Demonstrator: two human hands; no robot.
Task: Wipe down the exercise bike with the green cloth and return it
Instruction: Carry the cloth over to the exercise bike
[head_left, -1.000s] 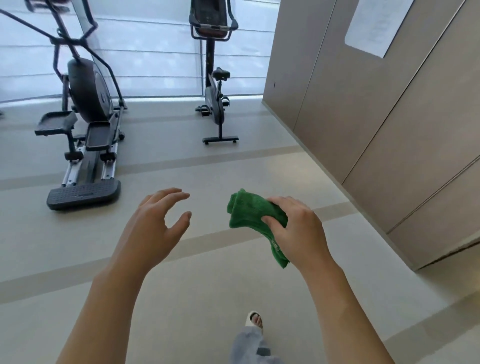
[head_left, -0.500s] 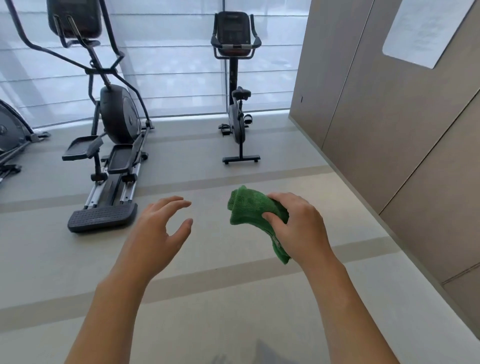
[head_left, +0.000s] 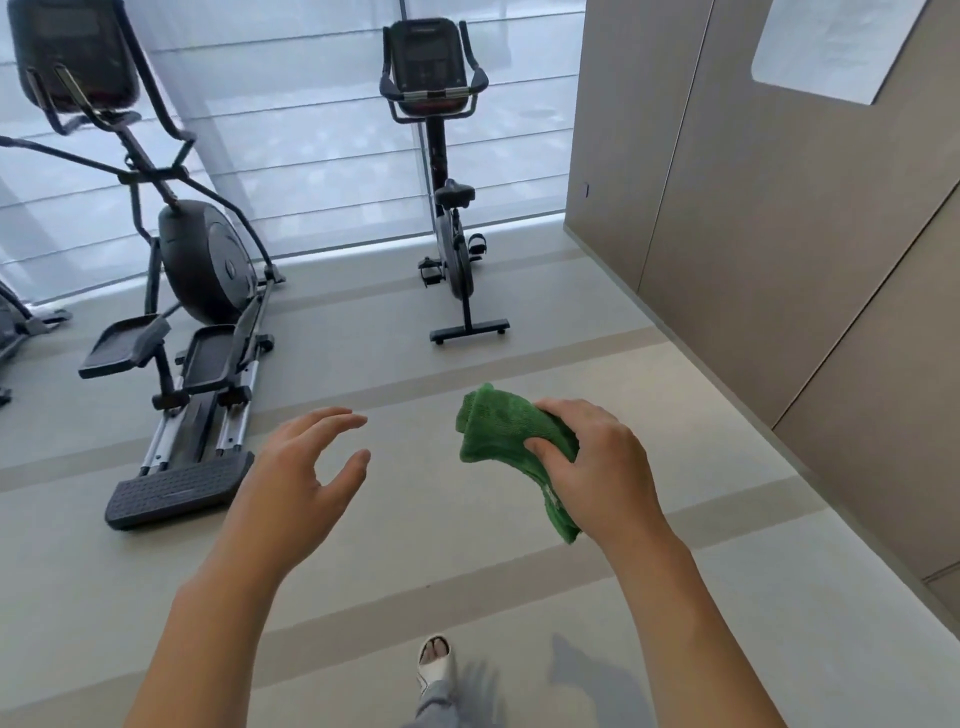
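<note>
Fingers of the right hand (head_left: 602, 467) clamp the green cloth (head_left: 506, 431); left hand (head_left: 301, 467) fingers spread apart, exercise bike (head_left: 449, 208) far ahead.

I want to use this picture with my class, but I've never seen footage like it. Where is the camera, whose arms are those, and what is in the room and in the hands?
The camera sits on a person's head and looks forward and down, so the two bare arms are that person's own. There is only this one view. The right hand grips a bunched green cloth. The left hand is empty, its fingers spread and relaxed. Ahead, by the window, stands the exercise bike, not yet within reach. Left of it is an elliptical trainer. Both stand on a pale striped floor. Brown wall panels run along the right. At the bottom edge you can see one foot in a white sandal.
</note>
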